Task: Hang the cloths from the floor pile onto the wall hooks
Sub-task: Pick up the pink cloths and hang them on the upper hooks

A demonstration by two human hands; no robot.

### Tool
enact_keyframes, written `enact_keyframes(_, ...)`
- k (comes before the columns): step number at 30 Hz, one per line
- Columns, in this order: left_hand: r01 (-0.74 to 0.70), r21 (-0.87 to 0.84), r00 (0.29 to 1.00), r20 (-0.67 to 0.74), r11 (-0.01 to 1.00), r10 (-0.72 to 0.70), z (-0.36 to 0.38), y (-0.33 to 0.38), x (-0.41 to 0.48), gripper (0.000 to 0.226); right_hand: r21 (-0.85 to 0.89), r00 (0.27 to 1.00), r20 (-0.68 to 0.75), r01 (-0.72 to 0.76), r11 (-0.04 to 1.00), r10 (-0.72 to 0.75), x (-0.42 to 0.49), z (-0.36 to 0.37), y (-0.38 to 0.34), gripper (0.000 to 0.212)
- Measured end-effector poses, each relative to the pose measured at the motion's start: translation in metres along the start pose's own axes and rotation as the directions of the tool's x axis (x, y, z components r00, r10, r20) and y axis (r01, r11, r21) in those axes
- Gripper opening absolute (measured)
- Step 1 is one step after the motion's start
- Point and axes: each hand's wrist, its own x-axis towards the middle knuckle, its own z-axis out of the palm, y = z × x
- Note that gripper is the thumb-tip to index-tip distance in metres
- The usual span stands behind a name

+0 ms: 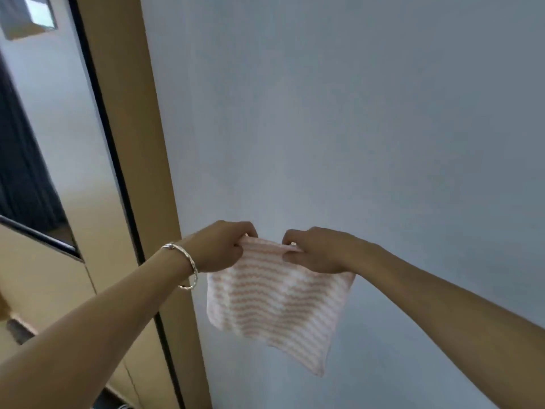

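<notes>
Pinching a striped cloth (280,302) before the wall (354,113), left hand (219,246) and right hand (314,250) grip its top edge. No hook shows; a missed hook could drop it.

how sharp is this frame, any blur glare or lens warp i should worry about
Head view: soft throughout, stripes on the cloth smeared, left hand and right hand fuzzy-edged; head view again, the door frame leans and bows slightly, likely the wide lens; same head view, flat even light on the wall, no glare, only small glints on the bracelet.

Bare wall (354,113) ahead (open room above hands); door frame (129,143) crowds left.
</notes>
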Motion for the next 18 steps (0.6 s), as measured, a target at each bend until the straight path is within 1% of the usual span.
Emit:
enact_keyframes(2,-0.098,-0.078,0.995,0.004,0.992,0.099,0.015,0.014,0.003,0.033,-0.031,0.996,0.0,-0.084,0.996,0.084,-0.032,0.005,0.005,0.037)
enact_keyframes(4,-0.205,-0.162,0.978,-0.009,0.965,0.207,0.025,0.036,0.012,0.025,-0.038,0.983,-0.021,-0.182,0.983,0.181,-0.065,0.005,0.015,0.034)
enact_keyframes(6,-0.33,-0.208,0.943,-0.034,0.921,0.331,0.031,0.067,0.02,0.019,-0.054,0.96,-0.041,-0.281,0.958,0.279,-0.099,-0.001,0.028,0.032)
enact_keyframes(9,-0.488,-0.209,0.87,-0.035,0.848,0.492,0.044,0.12,0.021,0.021,-0.058,0.907,-0.06,-0.421,0.905,0.417,-0.157,-0.009,0.05,0.032)
enact_keyframes(13,-0.608,-0.232,0.784,-0.018,0.76,0.621,0.058,0.183,0.014,0.021,-0.018,0.835,-0.08,-0.547,0.837,0.544,-0.231,-0.015,0.064,0.033)
enact_keyframes(15,-0.649,-0.228,0.748,-0.02,0.726,0.663,0.061,0.21,0.011,0.021,-0.03,0.813,-0.072,-0.58,0.814,0.577,-0.261,-0.013,0.067,0.032)
enact_keyframes(18,-0.702,-0.24,0.693,-0.014,0.671,0.721,0.068,0.259,0.001,0.02,-0.014,0.761,-0.068,-0.648,0.762,0.646,-0.314,-0.008,0.072,0.029)
